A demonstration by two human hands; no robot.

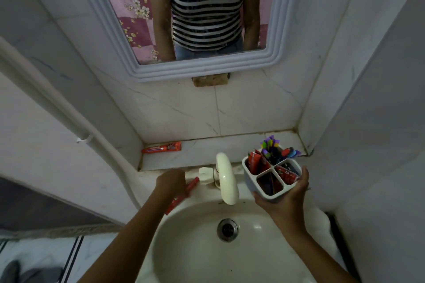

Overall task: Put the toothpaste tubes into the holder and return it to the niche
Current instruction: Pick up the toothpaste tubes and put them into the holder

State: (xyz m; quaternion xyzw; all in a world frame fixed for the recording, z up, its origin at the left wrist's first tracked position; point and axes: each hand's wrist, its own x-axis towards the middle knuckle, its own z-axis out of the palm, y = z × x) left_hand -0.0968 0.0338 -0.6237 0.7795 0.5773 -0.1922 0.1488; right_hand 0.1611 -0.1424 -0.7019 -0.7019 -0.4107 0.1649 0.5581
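Sink [190, 257]: nearest to us, a white basin directly below, its drain open in the middle.
Niche [202, 151]: the tiled ledge behind the tap, under the mirror; this is where we must set the holder back.
Tap [226, 179]: white spout arching over the basin, between our two hands.
Holder [249, 181]: white, four compartments, tilted toward us over the basin's right rim; toothbrushes [273, 148] fill the far compartment, red tubes show in at least two others.
Right hand [284, 197]: our fingers wrap the holder from beneath and the side, grasping it firmly.
Left hand [171, 181]: our fingers are clenched around a red toothpaste tube [178, 199] just left of the tap; the tube's ends show above and below the hand.
Second tube [161, 147]: lying flat on the niche's left end, well apart from both hands, not yet collected.
Risk: we judge the tilted holder could spill brushes into the basin as we carry the tube across; the spout stands in that path and could knock it from our grip. We could also return the holder and forget the tube on the ledge.
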